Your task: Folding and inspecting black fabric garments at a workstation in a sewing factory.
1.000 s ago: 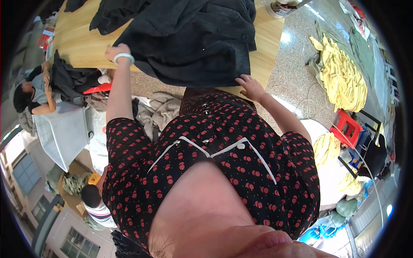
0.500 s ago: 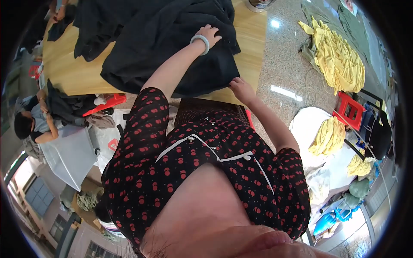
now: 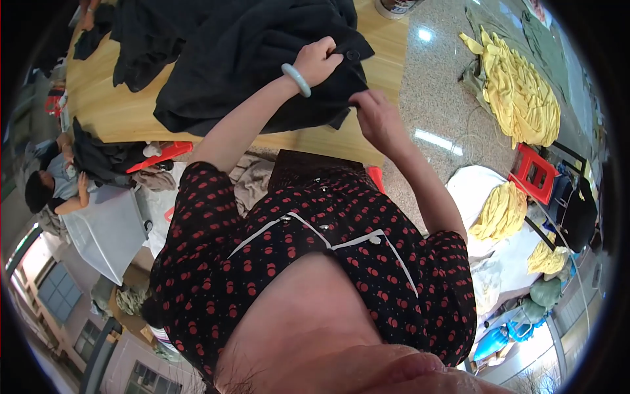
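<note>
A black garment (image 3: 243,72) lies rumpled over the wooden table in front of me, one round dark button (image 3: 353,55) showing near its right edge. My left hand (image 3: 318,62), with a pale bangle at the wrist, is closed on the cloth beside that button, its fingers curled. At the garment's near right edge, my right hand (image 3: 380,121) pinches a bit of the cloth between thumb and fingers. The fabric between the two hands is lifted and folded. Part of its lower edge hangs near the table's front.
More dark cloth (image 3: 141,56) lies left on the wooden table (image 3: 88,98). A can (image 3: 396,6) stands at the far right edge. Yellow cloth (image 3: 518,92) is heaped on the floor at right, near a red stool (image 3: 535,174). Another person (image 3: 49,177) sits at left beside a translucent bin (image 3: 108,230).
My left hand has gone from lying flat to gripping the cloth. My right hand has lifted the garment's corner up and inward, and the button has come into view.
</note>
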A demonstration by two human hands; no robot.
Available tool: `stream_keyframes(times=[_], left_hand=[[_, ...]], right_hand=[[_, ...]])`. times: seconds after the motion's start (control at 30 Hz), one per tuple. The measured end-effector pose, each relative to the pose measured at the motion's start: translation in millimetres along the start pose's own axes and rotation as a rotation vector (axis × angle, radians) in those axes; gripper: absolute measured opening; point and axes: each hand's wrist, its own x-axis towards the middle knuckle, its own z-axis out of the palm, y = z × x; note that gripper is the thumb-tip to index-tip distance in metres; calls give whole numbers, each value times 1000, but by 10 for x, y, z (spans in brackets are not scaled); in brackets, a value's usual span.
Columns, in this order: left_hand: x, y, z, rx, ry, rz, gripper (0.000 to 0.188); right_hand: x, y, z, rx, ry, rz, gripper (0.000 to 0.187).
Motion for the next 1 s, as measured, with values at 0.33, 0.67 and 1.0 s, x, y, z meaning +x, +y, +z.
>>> stream_keyframes(times=[0.33, 0.67, 1.0], left_hand=[[-438, 103, -64, -522, -63, -223, 14], [-383, -47, -24, -448, -31, -237, 26], [-465, 134, -78, 242, -202, -54, 31]], right_hand=[[379, 127, 75, 83, 146, -98, 19], [472, 191, 144, 89, 93, -103, 21], [486, 309, 109, -92, -84, -105, 23]])
